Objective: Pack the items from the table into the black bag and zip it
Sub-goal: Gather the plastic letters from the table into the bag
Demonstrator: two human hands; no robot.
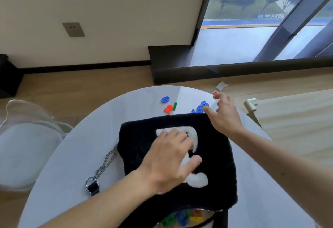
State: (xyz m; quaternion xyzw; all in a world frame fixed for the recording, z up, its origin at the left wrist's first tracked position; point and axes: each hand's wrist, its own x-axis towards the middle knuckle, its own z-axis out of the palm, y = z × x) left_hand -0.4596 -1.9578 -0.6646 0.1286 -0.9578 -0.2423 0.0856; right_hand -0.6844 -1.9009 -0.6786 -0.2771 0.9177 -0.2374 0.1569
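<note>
The black bag is lying flat on the bench in the lower middle of the frame. Its mouth is gaping at the bottom edge, with coloured pieces inside. The left hand is pressing its plush face, fingers spread flat. The right hand is hovering beside the plastic numbers just above the bag, fingers open and holding nothing. The numbers are probably light, rigid and slippery, best pinched by their edges. The bag is looking soft and floppy, so it is needing steadying.

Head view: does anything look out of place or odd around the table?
A white scrap lies on the wooden floor past the far right edge of the table, beyond the right hand; it looks dropped. Nothing else stands out.
</note>
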